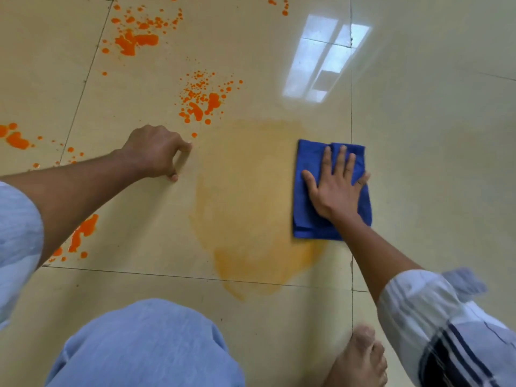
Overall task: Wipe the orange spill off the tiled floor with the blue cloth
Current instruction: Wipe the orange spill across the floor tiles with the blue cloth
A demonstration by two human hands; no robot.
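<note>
1. Nearest the camera, at 6 o'clock, a knee in pale blue trousers (145, 344) is bending over the tiled floor (432, 141), and a bare foot (360, 358) is resting at 5 o'clock beside a grout line.
2. A thin orange smear (251, 213) is spreading across the glossy cream tile at the centre, crossing the grout line toward 6 o'clock.
3. At 3 o'clock of that smear, the right hand (335, 191) is pressing flat on the folded blue cloth (307, 219), its fingers (342, 160) spread open on the fabric; the cloth is touching the smear's edge.
4. At 9 o'clock, the left hand (156, 152) is bracing on the floor with its fingers curled under, holding nothing.
5. Unwiped orange spill (201, 101) is lying in bright splatters at 12 o'clock, with more at 11, 9 and 8 o'clock.
6. Farthest off, at 1 o'clock, a window's reflection (324, 57) is shining on the tile.
</note>
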